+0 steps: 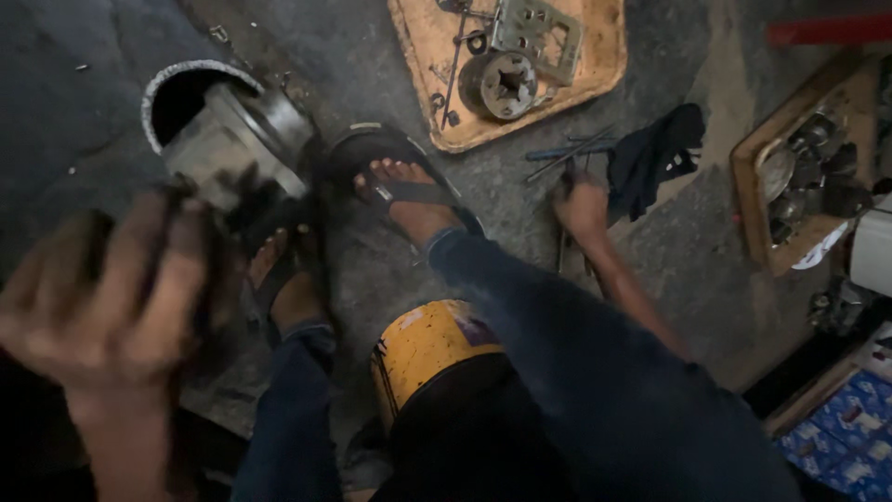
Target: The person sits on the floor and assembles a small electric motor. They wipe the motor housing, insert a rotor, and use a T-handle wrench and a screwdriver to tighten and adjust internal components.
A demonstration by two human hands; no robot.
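My left hand (102,297) is raised close to the camera and blurred. Its fingers are closed on the dark end of a grey metal housing (232,139), a cylindrical part with a wide flange that it holds above the floor at the upper left. My right hand (581,204) reaches down to the concrete floor beside my right foot. Its fingers curl over a flat metal tool (564,258) that lies under the wrist. More thin rods and tools (569,149) lie just beyond the fingers, next to a black cloth (655,158).
My feet in dark sandals (409,191) rest on the floor in front of a yellow can (423,349) that I sit on. An orange tray (595,70) holds a splined hub and a bracket. A second tray (748,186) of metal parts stands at the right. A blue patterned box (850,428) sits at the lower right.
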